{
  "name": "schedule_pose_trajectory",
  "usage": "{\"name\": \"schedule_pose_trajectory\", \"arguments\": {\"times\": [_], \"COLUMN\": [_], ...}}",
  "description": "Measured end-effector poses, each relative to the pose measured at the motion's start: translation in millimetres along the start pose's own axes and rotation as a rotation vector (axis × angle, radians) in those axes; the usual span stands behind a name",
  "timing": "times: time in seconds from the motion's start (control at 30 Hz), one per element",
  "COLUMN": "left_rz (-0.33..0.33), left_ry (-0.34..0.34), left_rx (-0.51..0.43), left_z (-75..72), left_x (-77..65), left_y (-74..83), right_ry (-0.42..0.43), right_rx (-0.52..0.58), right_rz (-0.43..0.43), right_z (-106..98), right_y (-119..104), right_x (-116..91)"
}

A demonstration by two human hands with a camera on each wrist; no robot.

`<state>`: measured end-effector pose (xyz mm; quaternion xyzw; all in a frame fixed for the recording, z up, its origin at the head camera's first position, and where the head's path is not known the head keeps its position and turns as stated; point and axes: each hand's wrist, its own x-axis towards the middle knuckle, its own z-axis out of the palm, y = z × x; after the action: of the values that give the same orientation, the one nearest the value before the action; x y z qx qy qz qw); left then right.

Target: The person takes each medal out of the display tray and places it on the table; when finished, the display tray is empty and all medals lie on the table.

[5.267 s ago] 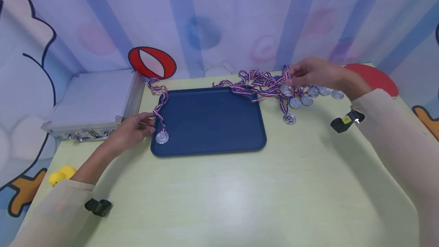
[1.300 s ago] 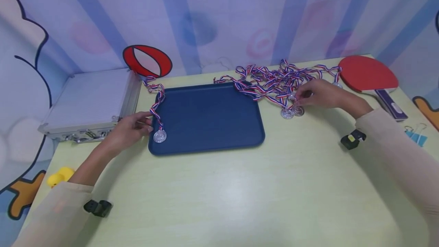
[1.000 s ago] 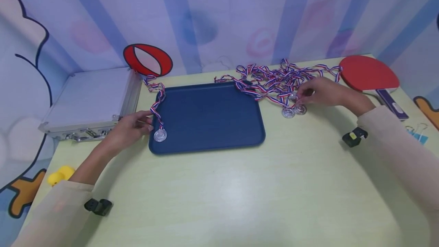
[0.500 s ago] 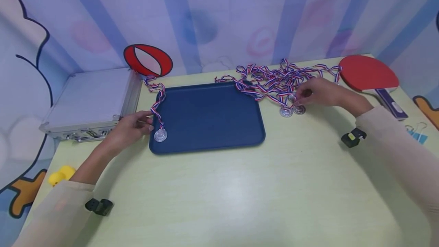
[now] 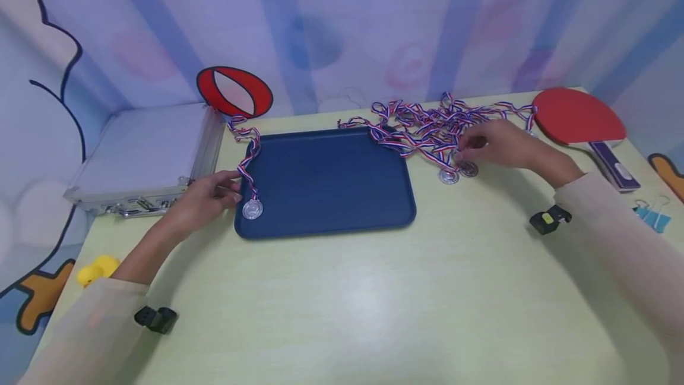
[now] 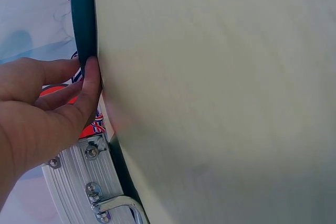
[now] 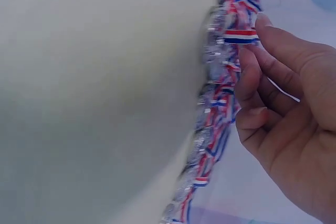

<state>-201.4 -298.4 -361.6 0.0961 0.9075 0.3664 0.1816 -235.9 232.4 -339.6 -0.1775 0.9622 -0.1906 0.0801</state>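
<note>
At the tray's left edge, my left hand (image 5: pixel 205 201) holds the rim of the dark blue tray (image 5: pixel 326 186) between thumb and fingers; the left wrist view shows the fingertips on the tray edge (image 6: pixel 84 24). One silver medal (image 5: pixel 253 209) lies inside the tray's left side, its striped ribbon (image 5: pixel 251 162) running back over the rim. My right hand (image 5: pixel 497 144) pinches a red, white and blue ribbon (image 7: pixel 241 36) in the medal pile. Two silver medals, one of them here (image 5: pixel 449 176), show beside its fingertips. Other medals are hidden behind the hand in the head view.
Tangled ribbons (image 5: pixel 427 120) overlap the tray's back right corner. A red table tennis paddle (image 5: pixel 577 114) and a blue binder clip (image 5: pixel 652 218) lie at right. At left stand a silver case (image 5: pixel 144 150) and a yellow rubber duck (image 5: pixel 98 269), partly behind the left arm.
Since the oldest frame, my right hand has lowered from a medal held up at the back to the table-level medals, uncovering the paddle. The left hand stays at the tray. Recently, little moves.
</note>
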Motion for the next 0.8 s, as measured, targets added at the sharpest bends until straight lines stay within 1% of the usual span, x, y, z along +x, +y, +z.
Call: {"name": "schedule_pose_trajectory", "arguments": {"times": [0.1, 0.2, 0.3, 0.37, 0.5, 0.63, 0.7, 0.8], "left_rz": [0.010, 0.014, 0.018, 0.020, 0.024, 0.013, 0.012, 0.015], "left_ry": [-0.005, -0.005, -0.002, -0.003, -0.009, -0.011, -0.009, 0.000], "left_rx": [0.007, 0.018, 0.028, 0.025, 0.027, 0.014, 0.009, 0.008], "left_z": [-1.3, -2.8, -4.0, -4.6, -4.3, -2.8, -1.7, -0.7], "left_x": [3.2, 4.7, 4.8, 4.5, 3.7, 2.3, 1.7, 1.5], "left_y": [3.6, 5.7, 5.5, 4.9, 2.9, 1.0, 1.3, 2.1], "right_ry": [0.074, 0.102, 0.060, 0.016, -0.081, -0.152, -0.181, -0.233], "right_rx": [-0.015, -0.012, 0.024, 0.045, 0.040, 0.033, 0.059, 0.083], "right_rz": [-0.008, -0.057, -0.134, -0.189, -0.321, -0.441, -0.472, -0.480], "right_z": [-9, -15, -16, -13, 0, 18, 28, 45], "right_y": [-12, -36, -71, -97, -145, -184, -202, -224], "right_x": [-1, 7, 21, 32, 54, 74, 83, 95]}}
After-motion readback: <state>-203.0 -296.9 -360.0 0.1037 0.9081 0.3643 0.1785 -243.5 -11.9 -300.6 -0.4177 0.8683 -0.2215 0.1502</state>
